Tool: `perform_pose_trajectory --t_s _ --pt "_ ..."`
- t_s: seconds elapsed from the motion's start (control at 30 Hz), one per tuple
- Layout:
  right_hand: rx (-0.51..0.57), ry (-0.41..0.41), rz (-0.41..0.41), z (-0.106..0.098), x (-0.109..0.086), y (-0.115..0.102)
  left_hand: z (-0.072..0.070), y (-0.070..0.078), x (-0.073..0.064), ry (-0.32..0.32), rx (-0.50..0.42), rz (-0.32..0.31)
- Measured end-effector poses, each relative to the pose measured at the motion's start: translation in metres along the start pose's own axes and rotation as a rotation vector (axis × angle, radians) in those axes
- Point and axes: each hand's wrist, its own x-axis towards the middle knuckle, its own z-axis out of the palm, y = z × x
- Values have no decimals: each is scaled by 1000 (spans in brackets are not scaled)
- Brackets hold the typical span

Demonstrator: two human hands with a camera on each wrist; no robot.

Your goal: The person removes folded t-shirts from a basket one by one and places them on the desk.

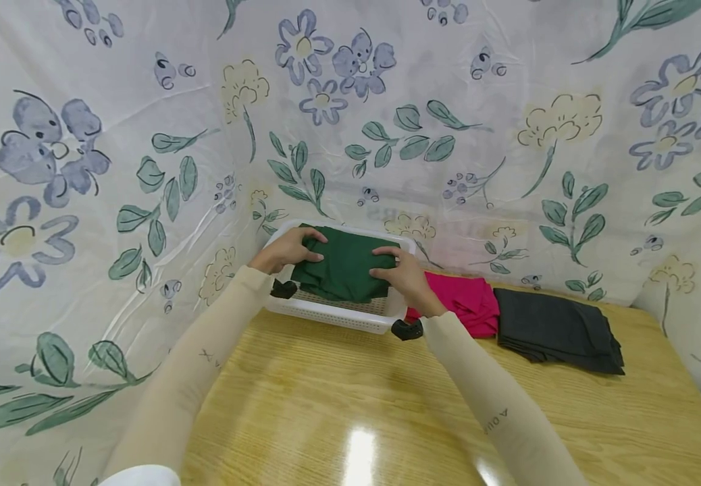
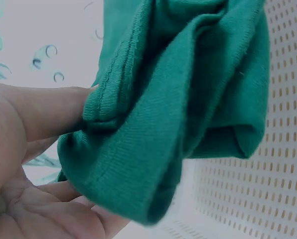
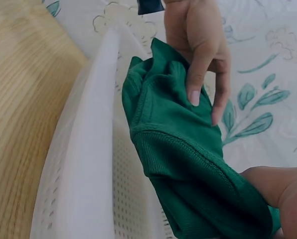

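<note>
A folded dark green garment [image 1: 347, 263] with stitched, ribbed edges is held between both hands, over and partly inside a white perforated plastic basket [image 1: 326, 312]. My left hand [image 1: 288, 250] grips its left end; the left wrist view shows the thumb on top of the green cloth [image 2: 138, 134] and fingers beneath. At the other end my right hand [image 1: 408, 275] pinches the garment, its thumb pressing the cloth [image 3: 188, 149] in the right wrist view. Some fingers of each hand are hidden under the fabric.
Right of the basket lies a folded bright pink cloth [image 1: 462, 304], and beside it a folded black cloth [image 1: 557, 331]. All stand on a wooden table [image 1: 314, 391]. A floral-patterned sheet [image 1: 423, 175] hangs behind and to the left.
</note>
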Motion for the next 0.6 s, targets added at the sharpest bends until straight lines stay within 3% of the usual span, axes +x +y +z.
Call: perform_pose_trajectory --t_s 0.27,0.6 --pt "-75 14 -3 -9 -2 1 1 4 -2 1 -22 14" --pt "-73 -3 -16 -23 -14 -3 12 16 -10 22 -53 49"
